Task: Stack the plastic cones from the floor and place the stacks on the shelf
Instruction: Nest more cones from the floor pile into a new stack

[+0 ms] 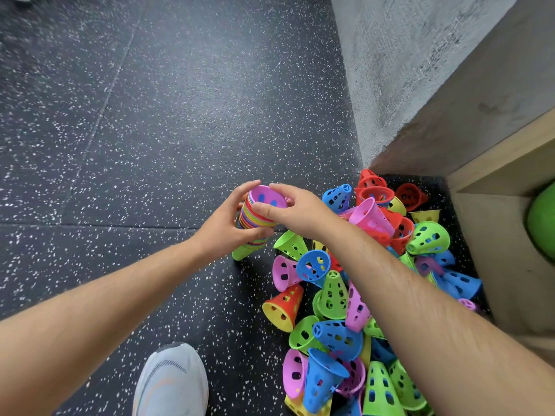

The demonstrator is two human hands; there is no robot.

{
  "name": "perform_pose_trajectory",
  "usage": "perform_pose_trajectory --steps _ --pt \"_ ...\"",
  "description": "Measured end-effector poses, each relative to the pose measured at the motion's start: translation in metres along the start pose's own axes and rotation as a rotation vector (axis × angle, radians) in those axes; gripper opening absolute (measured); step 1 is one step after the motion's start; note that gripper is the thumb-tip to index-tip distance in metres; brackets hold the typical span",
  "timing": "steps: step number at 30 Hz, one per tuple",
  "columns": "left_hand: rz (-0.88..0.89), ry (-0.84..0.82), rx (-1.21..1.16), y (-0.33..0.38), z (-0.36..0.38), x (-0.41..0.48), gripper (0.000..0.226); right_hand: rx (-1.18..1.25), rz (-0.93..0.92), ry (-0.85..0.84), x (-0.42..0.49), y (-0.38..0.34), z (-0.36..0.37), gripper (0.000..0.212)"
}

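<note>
Two bare forearms show, with no clothing covering them as far as the picture's edge. The left forearm [99,298] looks smooth, while the right forearm [420,295] has fine dark hairs along its length, thickest toward the wrist. The left hand [228,226] and the right hand [295,210] are bare too, the fingers [279,187] slim. One shoe [171,382] is in view: a running shoe with a pale grey-blue mesh upper and a rounded toe. Thin dark lines curve along its side, a faint orange streak runs among them, and a thick off-white sole rims it.
</note>
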State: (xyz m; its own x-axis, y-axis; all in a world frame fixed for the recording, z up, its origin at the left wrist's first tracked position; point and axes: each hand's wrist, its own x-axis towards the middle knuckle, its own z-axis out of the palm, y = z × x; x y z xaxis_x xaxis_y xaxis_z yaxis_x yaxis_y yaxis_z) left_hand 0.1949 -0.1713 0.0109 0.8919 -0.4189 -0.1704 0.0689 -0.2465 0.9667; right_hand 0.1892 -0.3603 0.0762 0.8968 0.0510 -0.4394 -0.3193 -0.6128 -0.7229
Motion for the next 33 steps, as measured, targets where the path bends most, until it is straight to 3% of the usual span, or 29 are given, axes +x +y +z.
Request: perform_pose_trajectory --steps 2,4,6,8,13,18,23,29,33 --pt "0.000 0.014 0.024 -0.002 0.000 0.002 0.093 0.013 -0.007 0.034 0.005 0.006 0.001 0.072" --pt "-0.006 0.014 0.039 -0.003 -0.001 0.003 0.093 -0.017 -0.004 0.191 0.010 0.015 -0.001 0.048" --pt "-0.016 0.012 0.029 -0.003 -0.002 0.003 0.093 -0.146 -0.008 0.347 0.014 0.029 -0.004 0.023" --pt "-0.024 0.005 0.012 -0.001 -0.003 0.003 0.092 -0.306 -0.007 0.362 0.016 0.041 -0.005 0.015" --pt "-0.020 0.007 -0.021 -0.001 -0.004 0.003 0.091 -0.621 0.019 0.124 0.019 0.049 0.001 0.040" --pt "-0.020 0.010 -0.007 -0.005 -0.007 0.003 0.091 -0.633 0.037 0.095 0.022 0.051 0.005 0.047" --pt "-0.007 0.003 0.016 -0.006 -0.005 0.001 0.092 -0.576 0.023 0.206 0.021 0.055 0.001 0.037" --pt "-0.006 -0.007 0.027 -0.003 -0.004 -0.005 0.092 -0.220 -0.010 0.497 -0.006 0.030 -0.021 0.088" --pt "-0.011 -0.014 0.028 -0.002 -0.004 -0.010 0.094 -0.125 -0.086 0.641 -0.027 0.011 -0.030 0.074"
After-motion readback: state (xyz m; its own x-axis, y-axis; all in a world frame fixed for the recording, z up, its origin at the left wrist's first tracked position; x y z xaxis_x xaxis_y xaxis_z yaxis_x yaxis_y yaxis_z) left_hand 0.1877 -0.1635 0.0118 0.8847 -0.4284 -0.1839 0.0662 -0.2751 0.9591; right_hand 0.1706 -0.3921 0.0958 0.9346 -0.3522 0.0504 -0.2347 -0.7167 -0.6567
